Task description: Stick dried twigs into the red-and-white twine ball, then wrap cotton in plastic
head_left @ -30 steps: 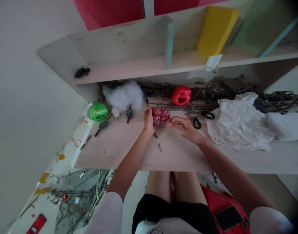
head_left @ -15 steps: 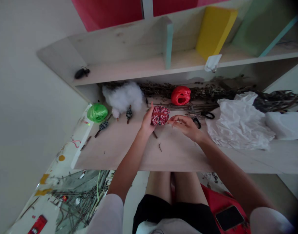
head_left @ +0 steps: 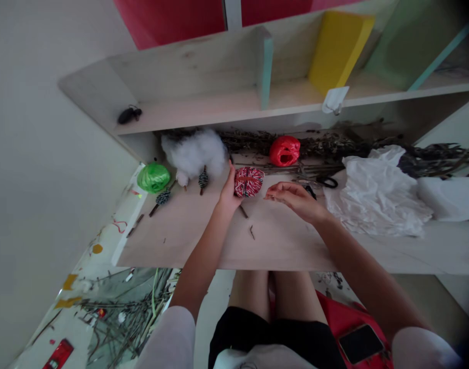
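My left hand (head_left: 229,190) is closed around the left side of a red, white and dark ball of yarn (head_left: 250,182), holding it above the desk. To its right, my right hand (head_left: 296,200) has its fingertips pinched together, a short gap from the ball. Whatever thin thing they pinch is too small to make out. Below the ball a short stick (head_left: 243,211) and a bent twig (head_left: 252,232) lie on the board. Left of my left hand is a stick wrapped in dark-and-white yarn (head_left: 203,179), with a similar wrapped stick (head_left: 163,197) farther left.
White stuffing (head_left: 198,151), a green twine roll (head_left: 153,178) and a red twine roll (head_left: 284,150) lie toward the back, near dry branches (head_left: 242,138). Scissors (head_left: 326,182) and crumpled white paper (head_left: 376,195) are at right. A shelf edge (head_left: 219,119) overhangs the back.
My left hand has shifted slightly left with the yarn ball, tilting it a little. My right hand has drawn slightly right, widening the gap between its fingertips and the ball.
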### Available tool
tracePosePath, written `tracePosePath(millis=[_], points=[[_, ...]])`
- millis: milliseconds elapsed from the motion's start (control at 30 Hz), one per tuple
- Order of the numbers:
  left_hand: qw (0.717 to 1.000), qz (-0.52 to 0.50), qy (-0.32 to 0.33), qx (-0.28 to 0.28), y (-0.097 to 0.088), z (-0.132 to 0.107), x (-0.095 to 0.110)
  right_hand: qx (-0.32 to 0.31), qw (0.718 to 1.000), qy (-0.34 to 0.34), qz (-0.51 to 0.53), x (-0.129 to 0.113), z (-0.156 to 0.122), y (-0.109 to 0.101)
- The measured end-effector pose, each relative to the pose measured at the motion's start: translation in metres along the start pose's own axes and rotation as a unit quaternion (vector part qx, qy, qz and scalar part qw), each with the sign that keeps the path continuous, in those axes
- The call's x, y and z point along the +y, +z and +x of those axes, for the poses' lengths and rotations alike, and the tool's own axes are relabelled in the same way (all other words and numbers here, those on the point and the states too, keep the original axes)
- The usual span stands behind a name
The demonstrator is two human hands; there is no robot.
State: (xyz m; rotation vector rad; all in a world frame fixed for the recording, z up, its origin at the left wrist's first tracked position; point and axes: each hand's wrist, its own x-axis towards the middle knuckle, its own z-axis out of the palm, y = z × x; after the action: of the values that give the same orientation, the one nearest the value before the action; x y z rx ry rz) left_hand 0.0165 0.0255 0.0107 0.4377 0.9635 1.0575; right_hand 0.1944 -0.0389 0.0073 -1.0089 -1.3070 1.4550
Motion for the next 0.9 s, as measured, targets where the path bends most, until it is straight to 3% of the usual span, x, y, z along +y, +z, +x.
tracePosePath(millis=[200, 500, 700, 900], points=[[1.000, -0.007, -0.014, -0.010, -0.001, -0.001, 0.005, -0.012, 1.000, 0.007, -0.010, 0.000, 0.001, -0.001], [0.998, -0.050, -0.030, 0.014, -0.007, 0.001, 0.009, 0.021, 0.994, 0.035, 0.104, 0.001, 0.004, -0.007], [0.990, -0.133, -0.048, 0.004, -0.011, 0.003, 0.014, 0.032, 0.995, 0.058, 0.078, 0.005, 0.006, -0.010], [0.989, -0.139, -0.056, 0.005, -0.004, -0.007, 0.019, 0.023, 0.995, 0.075, 0.063, 0.004, 0.006, -0.008]])
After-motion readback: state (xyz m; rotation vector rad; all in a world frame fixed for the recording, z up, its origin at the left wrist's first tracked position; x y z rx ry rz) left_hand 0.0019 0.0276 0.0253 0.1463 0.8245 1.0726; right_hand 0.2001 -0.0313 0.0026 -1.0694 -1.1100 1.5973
